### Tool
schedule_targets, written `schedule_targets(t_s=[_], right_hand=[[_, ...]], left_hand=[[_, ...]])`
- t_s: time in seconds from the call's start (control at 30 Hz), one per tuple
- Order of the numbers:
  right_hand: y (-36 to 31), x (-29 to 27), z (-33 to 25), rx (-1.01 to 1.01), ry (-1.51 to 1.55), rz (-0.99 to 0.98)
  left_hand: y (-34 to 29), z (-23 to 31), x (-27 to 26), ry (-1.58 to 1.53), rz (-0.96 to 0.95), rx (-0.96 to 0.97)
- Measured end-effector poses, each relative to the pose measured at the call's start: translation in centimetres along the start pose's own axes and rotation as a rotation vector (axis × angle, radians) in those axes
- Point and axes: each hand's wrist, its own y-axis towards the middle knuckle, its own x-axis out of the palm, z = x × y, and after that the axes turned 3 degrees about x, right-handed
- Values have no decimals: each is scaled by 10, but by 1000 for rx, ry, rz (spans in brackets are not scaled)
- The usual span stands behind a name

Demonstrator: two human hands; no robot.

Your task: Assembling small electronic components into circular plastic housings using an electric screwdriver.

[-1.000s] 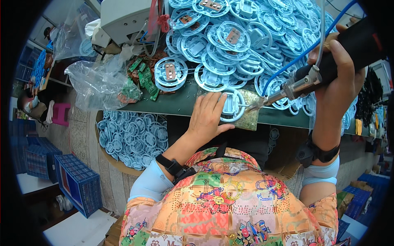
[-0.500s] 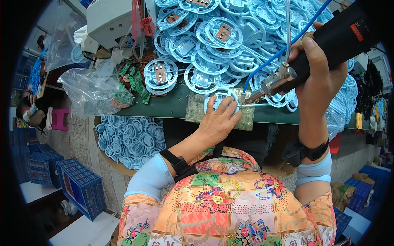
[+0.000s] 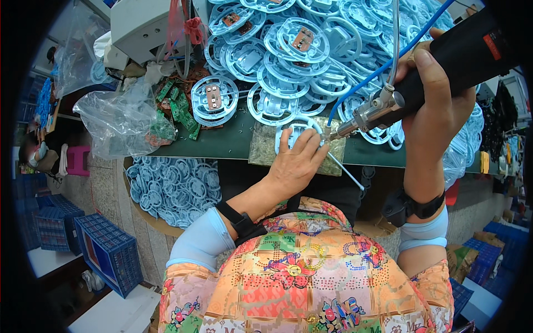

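Left of the speckled, greenish translucent square pad (image 3: pixel 264 147), on the dark green tabletop (image 3: pixel 214 145): a crumpled clear plastic bag (image 3: pixel 114 125); beside it, small green circuit boards (image 3: pixel 182 111) in a loose heap. Nearer the pad, a pale-blue round plastic frame bearing a copper-brown plate (image 3: pixel 213 97). Below and left of the pad, a container of pale-blue plastic rings (image 3: pixel 175 191).

Left hand (image 3: pixel 298 162): over the pad's near part, fingers somewhat spread and bent onto the near side of a pale-blue plastic ring (image 3: pixel 302 129). Thumb hidden; cannot tell whether it grips. Ring lies on the pad, under those fingertips, left of the right hand.

From the fingers, a thin pale-blue rod (image 3: pixel 348 175) slants past the pad's lower right edge. Above the pad, a large pile of similar frames (image 3: pixel 311 50).

Right of the pad, the right hand (image 3: pixel 438 100) is wrapped around a black cylindrical tool with metal nozzle (image 3: pixel 463 58); tip just beside the ring's right rim, contact uncertain. Orange-red label (image 3: pixel 492 46) on the tool's barrel, lettering too small to read surely.
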Motion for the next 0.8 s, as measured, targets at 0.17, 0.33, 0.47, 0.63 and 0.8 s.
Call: schedule_targets(t_s=[0.17,0.33,0.47,0.63,0.8], right_hand=[[-7,-3,10,-25,125,21],[-21,-2,11,5,126,70],[-11,2,8,-4,73,-5],[18,0,1,-45,17,23],[30,0,29,-81,-160,26]], left_hand=[[3,0,-1,-50,2,-26],[3,0,0,-25,-24,-5],[1,0,-4,-53,-59,-56],[-4,-2,-28,-144,62,11],[-25,-16,-45,-137,60,-199]])
